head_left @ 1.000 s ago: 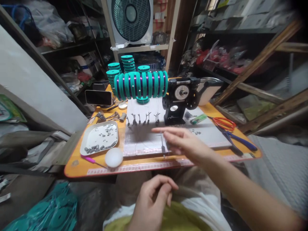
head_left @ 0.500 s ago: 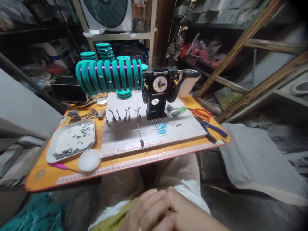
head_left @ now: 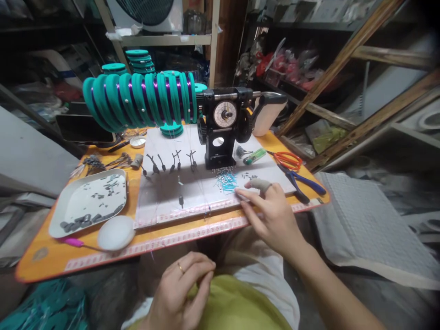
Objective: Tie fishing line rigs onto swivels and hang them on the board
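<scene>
My right hand (head_left: 275, 211) rests at the front right of the white board (head_left: 165, 183), fingers apart, its fingertips beside a pile of small blue pieces (head_left: 227, 182). A grey cover wraps one of its fingers. Over my lap, my left hand (head_left: 184, 286), with a ring, has its fingers pressed together; whatever may be between the fingertips is too small to make out. Teal spools (head_left: 137, 101) with purple thread sit in a row on a black winding device (head_left: 220, 128). Dark weighted clips (head_left: 181, 200) hang on threads in front of them.
A white tray (head_left: 92, 192) of grey pieces, a white round dish (head_left: 116, 233) and a pink-handled tool (head_left: 73, 242) lie at the left. Blue pliers (head_left: 305, 182), orange scissors (head_left: 288, 160) and a green cutter (head_left: 255, 156) lie at the right. Stacked spools (head_left: 140, 62) stand behind.
My hands have come apart from being clasped over my lap. My right hand has moved forward to the blue pieces, and my left has stayed low. The view has shifted slightly, and the hanging clips have moved.
</scene>
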Demonstrator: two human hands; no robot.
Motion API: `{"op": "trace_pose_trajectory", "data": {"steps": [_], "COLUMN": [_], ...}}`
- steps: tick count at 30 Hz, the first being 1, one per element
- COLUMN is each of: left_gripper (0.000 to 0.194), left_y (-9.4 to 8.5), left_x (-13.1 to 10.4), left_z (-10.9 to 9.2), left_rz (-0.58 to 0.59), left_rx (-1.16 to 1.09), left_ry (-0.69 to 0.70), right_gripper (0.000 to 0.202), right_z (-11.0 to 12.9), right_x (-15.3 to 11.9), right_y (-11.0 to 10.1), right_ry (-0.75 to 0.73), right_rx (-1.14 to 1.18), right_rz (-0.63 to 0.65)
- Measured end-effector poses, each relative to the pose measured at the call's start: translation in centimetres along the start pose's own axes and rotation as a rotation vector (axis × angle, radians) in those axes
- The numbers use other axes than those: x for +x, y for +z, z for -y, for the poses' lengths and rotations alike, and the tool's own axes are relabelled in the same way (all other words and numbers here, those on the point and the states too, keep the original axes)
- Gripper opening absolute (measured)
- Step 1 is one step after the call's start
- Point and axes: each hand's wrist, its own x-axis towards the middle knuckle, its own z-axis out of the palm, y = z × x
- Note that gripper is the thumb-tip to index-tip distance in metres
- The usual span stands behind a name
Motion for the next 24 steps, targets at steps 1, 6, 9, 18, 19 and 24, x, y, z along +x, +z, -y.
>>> {"op": "trace_pose_trajectory", "data": {"steps": [1, 6, 9, 18, 19, 24], "left_gripper": [0.027, 0.02, 0.017, 0.015, 0.016, 0.005], "left_y": [0.0, 0.9, 1.2, 1.4, 1.4, 1.1], "left_x": [-0.1, -0.5, -0.1, 2.4, 2.6, 2.9], "left_z": [-0.1, -0.8, -1.4, -2.4, -2.5, -2.8], "left_rz": [-0.013, -0.159, -0.23, -0.232, -0.209, -0.185], "left_rx": [-0.033, -0.141, -0.239, -0.423, -0.425, -0.316], "left_ry": [-0.03, -0.263, -0.363, -0.61, -0.602, -0.534], "right_gripper": [0.029, 0.028, 0.016, 0.017, 0.018, 0.021], "right_z": [0.2, 0.9, 1.1, 4.3, 4.9, 6.5], "right_x": [0.2, 0.1, -0.4, -2.9, -3.1, -3.5], "right_y": [0.5, 1.7, 1.7, -0.8, -1.0, -1.4], "right_ry": [-0.054, -0.19, -0.197, -0.059, -0.073, -0.16], "right_rx": [-0.047, -0.085, -0.018, 0.302, 0.301, 0.253], "right_rz": [0.001, -0.004, -0.061, 0.001, 0.013, 0.023]}}
